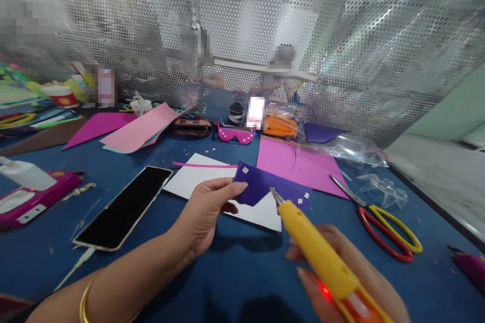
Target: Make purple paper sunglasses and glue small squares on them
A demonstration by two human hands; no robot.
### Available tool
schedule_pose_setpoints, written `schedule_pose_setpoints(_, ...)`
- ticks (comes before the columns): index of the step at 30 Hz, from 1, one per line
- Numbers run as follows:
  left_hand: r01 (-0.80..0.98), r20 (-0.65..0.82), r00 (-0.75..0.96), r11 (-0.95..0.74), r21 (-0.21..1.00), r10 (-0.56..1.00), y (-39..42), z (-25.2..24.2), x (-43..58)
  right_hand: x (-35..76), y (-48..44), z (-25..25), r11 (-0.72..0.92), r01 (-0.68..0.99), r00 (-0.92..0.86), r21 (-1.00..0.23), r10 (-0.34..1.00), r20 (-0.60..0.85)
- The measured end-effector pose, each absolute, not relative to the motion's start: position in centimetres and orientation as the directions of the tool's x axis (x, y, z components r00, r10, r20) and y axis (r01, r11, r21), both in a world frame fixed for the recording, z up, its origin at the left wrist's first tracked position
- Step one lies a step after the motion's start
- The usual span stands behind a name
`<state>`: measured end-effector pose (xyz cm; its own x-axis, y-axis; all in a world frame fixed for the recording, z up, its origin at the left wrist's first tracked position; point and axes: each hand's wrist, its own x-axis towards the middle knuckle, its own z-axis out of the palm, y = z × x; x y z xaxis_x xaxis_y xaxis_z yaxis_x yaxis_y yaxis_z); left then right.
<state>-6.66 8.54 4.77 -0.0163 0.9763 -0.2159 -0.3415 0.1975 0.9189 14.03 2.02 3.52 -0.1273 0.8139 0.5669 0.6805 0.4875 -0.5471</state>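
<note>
Between its thumb and fingers, my left hand [206, 209] pinches the left end of a purple foam glasses cutout [255, 185]. Small whitish squares sit near both ends of the cutout. My right hand [344, 252] is wrapped round a yellow glue gun [316, 250] with a glowing red light. Its metal nozzle reaches the cutout's lower edge near the middle; whether it touches I cannot tell. Beneath the cutout lies a white sheet [189, 177], with a thin pink strip [204, 165] across it.
Red-and-yellow scissors [390, 232] lie open at right, near a pink sheet [299, 161]. Pink paper-like glasses [235, 135] stand at the back. A phone [125, 207] on a cable lies at left, with coloured sheets [140, 128] behind. A perforated metal screen [242, 20] borders the table.
</note>
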Motion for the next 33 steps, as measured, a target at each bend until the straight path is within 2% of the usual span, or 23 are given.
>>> schedule_pose_setpoints(3, -0.344, -0.206, 0.017, 0.199, 0.918, 0.978, 8.4, 4.7, -6.7, 11.5, 2.6, 3.1, 0.541, 0.609, -0.141, -0.580, 0.793, 0.592)
schedule_pose_setpoints(7, -0.362, -0.198, 0.088, 0.216, 0.907, 0.976, 8.4, 4.7, -6.7, 10.7, 3.0, 2.6, 0.537, 0.594, -0.132, -0.599, 0.800, 0.586)
schedule_pose_setpoints(26, -0.375, -0.179, 0.108, 0.206, 0.904, 0.978, 8.1, 4.9, -6.5, 11.3, 3.5, 2.4, 0.587, 0.649, -0.209, -0.484, 0.749, 0.629)
schedule_pose_setpoints(33, -0.378, -0.175, 0.120, 0.208, 0.902, 0.977, 8.0, 4.9, -6.5, 11.3, 3.6, 2.4, 0.596, 0.646, -0.220, -0.477, 0.743, 0.631)
